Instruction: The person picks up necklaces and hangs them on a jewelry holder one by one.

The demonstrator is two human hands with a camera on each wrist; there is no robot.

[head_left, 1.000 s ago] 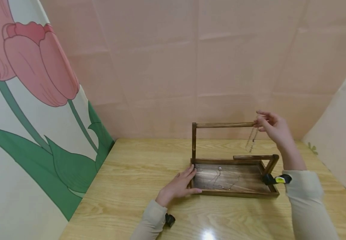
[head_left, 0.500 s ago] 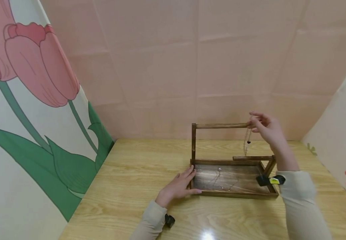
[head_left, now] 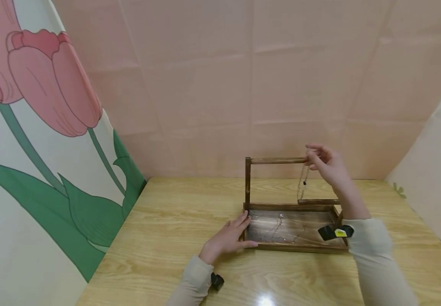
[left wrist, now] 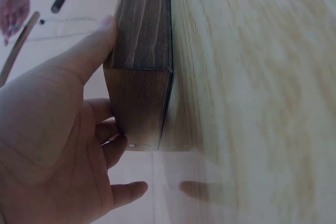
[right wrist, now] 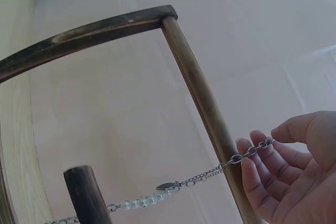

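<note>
A dark wooden jewelry stand has a shallow tray base, a long upper bar and a shorter lower bar. My left hand holds the tray's left front corner, thumb along the front wall and fingers at the left end. Near the upper bar's free end, my right hand pinches a silver chain bracelet by its end links. Clear beads and a leaf-shaped charm show on it. Its chain hangs down to the lower bar's tip; whether it loops round that tip I cannot tell.
A thin necklace with a round pendant lies in the tray. The stand sits on a light wooden table. Pink cloth hangs behind, with a tulip-print sheet at the left.
My right hand has moved left along the upper bar with the bracelet, whose hanging loop has come to the lower bar's tip. The left hand and the stand have stayed put.
</note>
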